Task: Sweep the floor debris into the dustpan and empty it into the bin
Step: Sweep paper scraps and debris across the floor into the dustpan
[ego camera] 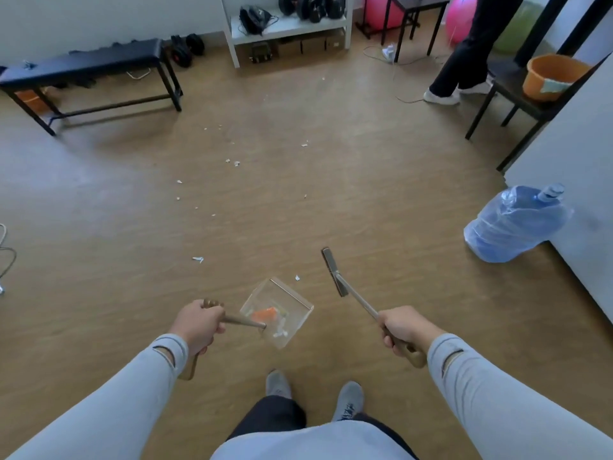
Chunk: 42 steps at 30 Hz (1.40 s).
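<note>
The person is standing mid-room, sweeping still in hand. The left hand [199,323] is gripping the handle of a clear dustpan [277,312], which is sitting low at about six o'clock in the view and already carrying an orange scrap [263,315] and some white bits. The right hand [403,330] is curling round the handle of a small broom [335,272], whose head is lying at about one o'clock from the pan, just beside it. One white scrap [297,277] is lying right at the pan's far edge; another [198,259] is waiting at ten o'clock, and a scatter of paper bits [232,162] is trailing off toward twelve o'clock. A bin cannot be made out for certain. The next move is likely calling for drawing the nearest scrap in, then stepping forward.
</note>
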Motion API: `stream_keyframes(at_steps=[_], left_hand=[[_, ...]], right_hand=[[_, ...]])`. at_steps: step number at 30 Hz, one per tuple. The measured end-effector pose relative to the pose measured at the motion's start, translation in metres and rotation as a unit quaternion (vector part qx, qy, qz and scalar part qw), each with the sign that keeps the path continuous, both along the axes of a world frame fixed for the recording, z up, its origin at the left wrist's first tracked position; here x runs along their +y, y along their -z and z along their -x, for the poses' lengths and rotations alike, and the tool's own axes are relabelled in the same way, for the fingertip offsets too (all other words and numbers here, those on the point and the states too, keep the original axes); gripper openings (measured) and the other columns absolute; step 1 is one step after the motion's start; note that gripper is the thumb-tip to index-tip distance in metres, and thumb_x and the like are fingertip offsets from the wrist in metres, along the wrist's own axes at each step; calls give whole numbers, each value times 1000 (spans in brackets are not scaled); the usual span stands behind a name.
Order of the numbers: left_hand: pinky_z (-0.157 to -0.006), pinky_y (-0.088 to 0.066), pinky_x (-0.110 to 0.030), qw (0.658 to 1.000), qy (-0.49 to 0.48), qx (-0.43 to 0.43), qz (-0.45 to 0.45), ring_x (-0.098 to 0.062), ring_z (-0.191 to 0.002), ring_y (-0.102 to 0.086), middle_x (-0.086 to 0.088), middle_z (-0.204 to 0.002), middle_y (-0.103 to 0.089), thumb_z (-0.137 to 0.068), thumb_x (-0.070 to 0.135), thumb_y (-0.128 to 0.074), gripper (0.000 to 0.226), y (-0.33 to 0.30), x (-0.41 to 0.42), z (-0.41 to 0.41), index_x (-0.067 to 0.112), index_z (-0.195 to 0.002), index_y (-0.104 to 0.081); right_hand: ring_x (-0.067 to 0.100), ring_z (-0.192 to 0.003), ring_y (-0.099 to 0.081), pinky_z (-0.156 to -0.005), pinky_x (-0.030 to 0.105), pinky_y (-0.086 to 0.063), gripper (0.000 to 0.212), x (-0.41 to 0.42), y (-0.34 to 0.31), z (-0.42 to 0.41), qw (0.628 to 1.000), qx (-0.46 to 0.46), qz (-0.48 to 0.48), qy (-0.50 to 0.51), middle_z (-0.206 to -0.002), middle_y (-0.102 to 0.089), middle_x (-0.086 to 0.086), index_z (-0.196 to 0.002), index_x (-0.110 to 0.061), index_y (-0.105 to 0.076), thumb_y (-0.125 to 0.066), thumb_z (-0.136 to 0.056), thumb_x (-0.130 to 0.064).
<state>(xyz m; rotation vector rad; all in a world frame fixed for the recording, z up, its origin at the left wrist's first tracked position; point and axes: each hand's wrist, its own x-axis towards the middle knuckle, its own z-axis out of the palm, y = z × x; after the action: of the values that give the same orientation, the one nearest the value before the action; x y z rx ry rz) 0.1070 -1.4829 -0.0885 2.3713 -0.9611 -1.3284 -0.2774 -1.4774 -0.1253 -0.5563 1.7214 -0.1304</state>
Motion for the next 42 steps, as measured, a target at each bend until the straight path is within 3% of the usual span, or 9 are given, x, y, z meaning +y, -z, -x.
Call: stream_keyframes(at_steps=[13,21,26,31,37,42], left_hand=[[-45,-33,-23,999,44,7,-10,-16,-45,-45,-22,-93,-75,-93,13,-54,9,20,-105,-45,9,-94,-62],[-45,-35,-25,994,95,43,-33,-19,-50,-46,-10,-75,-67,-93,14,-58,9,46,-152,-81,8,-87,-62],[-51,-40,-26,994,89,52,-40,-12,-59,-57,0,-69,-64,-94,8,-56,8,61,-170,-83,11,-90,-62],[-54,-42,-26,996,70,42,-46,-12,-61,-61,0,-66,-66,-92,8,-56,13,81,-183,-83,14,-82,-61],[-57,-44,-29,996,52,16,-72,-20,-60,-57,0,-68,-64,-88,19,-60,4,116,-182,-78,18,-87,-64],[-54,-39,-28,997,48,-6,-56,-20,-58,-52,-1,-69,-59,-92,21,-60,4,134,-183,-71,22,-89,-57]], right_hand=[[19,-44,-46,-45,25,-35,11,-110,-17,-56,998,36,-42,-27,-67,-52,11,-90,-1,-59,-50,-92,-7],[23,-54,-47,-48,29,-40,26,-155,-9,-112,982,118,-67,-135,-60,-59,8,-102,1,-65,-49,-89,-14],[25,-56,-52,-48,27,-42,22,-179,-3,-130,964,160,-49,-207,-66,-63,9,-100,-4,-67,-48,-92,-12],[27,-61,-56,-52,27,-45,19,-205,16,-136,960,160,-47,-225,-68,-66,12,-94,-5,-67,-48,-90,-9],[27,-56,-52,-56,33,-46,33,-223,58,-142,969,140,-45,-197,-55,-60,11,-102,4,-70,-45,-82,-6],[22,-56,-56,-57,31,-53,13,-212,89,-172,951,142,-46,-270,-67,-61,8,-91,-5,-63,-51,-90,-10]])
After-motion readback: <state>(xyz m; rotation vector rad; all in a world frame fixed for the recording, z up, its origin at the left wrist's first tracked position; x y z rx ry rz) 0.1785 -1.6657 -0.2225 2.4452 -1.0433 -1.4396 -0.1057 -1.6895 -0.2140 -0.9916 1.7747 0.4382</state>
